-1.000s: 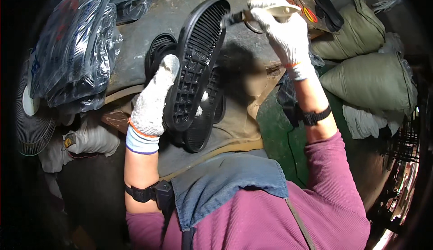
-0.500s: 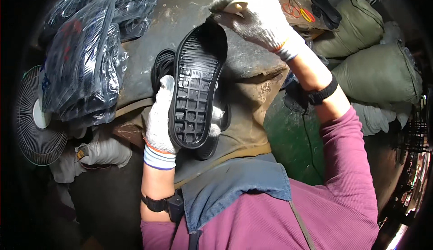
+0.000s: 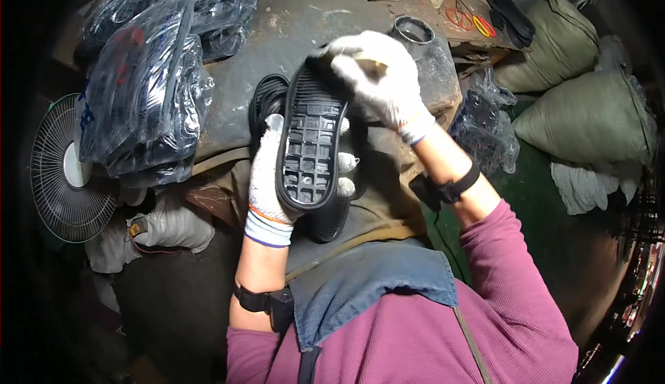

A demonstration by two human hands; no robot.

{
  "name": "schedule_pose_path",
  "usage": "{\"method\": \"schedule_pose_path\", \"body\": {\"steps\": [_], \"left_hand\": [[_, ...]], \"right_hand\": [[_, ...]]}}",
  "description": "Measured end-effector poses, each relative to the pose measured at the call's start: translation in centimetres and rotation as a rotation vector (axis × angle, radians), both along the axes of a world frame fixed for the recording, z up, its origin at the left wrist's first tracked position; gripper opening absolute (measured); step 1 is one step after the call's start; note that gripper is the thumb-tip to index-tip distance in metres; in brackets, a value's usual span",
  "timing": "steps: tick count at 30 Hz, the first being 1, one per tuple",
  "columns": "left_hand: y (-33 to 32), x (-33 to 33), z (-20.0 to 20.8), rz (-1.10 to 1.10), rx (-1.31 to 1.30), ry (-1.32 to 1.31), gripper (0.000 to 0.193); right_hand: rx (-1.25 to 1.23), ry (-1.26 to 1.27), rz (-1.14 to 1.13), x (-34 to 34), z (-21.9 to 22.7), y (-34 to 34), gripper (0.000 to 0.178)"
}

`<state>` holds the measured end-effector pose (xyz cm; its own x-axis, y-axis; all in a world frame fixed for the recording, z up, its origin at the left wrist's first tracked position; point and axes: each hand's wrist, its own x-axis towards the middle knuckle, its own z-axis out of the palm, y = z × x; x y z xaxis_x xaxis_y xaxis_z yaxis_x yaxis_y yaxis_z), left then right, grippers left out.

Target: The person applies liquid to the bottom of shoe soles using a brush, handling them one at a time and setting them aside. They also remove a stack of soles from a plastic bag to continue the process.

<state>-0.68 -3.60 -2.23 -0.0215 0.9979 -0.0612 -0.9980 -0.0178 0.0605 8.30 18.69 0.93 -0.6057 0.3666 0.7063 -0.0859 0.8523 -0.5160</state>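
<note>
Got a rimmed black rubber shoe sole [image 3: 308, 148] clasped in the white knit-gloved left hand [image 3: 265, 169], fingers wrapped round to the far side. Held over the near edge of the worn grey table [image 3: 305, 27], long axis running away from the body, ribbed end outward, leaning slightly right. Up there, in the nearly closed white knit-gloved right hand [image 3: 389, 82], a tan piece [image 3: 377, 71], maybe a handle, mostly hidden. Some room leftward before the shiny plastic-wrapped black stack [image 3: 138, 86].

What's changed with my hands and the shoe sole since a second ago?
Your right hand, still gripping the brush, moved left and toward you, to the upper end of the shoe sole, uncovering more of the tin. The sole leans less to the right. Your left hand still holds it.
</note>
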Motion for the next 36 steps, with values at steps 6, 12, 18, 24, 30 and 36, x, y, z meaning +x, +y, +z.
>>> {"method": "schedule_pose_path", "body": {"steps": [6,12,18,24,30,36], "left_hand": [[-0.4,-0.2,-0.1,-0.016,0.055,-0.03,0.077],[0.6,0.8,0.2,-0.071,0.109,-0.089,0.074],[1.0,0.5,-2.4,0.216,0.013,-0.121,0.068],[1.7,-0.4,-1.2,0.22,0.112,0.145,0.075],[0.2,-4.6,0.0,0.16,0.144,0.424,0.089],[-1.7,-5.7,0.9,0.196,0.175,0.557,0.07]], "right_hand": [[-0.239,0.077,0.084,2.1,1.4,0.5,0.016],[-0.734,-0.044,0.333,1.4,0.5,-0.5,0.021],[-0.158,-0.01,0.359,3.0,1.1,-5.0,0.017],[0.157,-0.061,0.481,5.5,1.7,-7.9,0.024],[0.018,-0.215,0.574,8.8,1.3,-6.1,0.023],[-0.841,-0.379,0.377,6.8,2.8,-9.4,0.022]]}}
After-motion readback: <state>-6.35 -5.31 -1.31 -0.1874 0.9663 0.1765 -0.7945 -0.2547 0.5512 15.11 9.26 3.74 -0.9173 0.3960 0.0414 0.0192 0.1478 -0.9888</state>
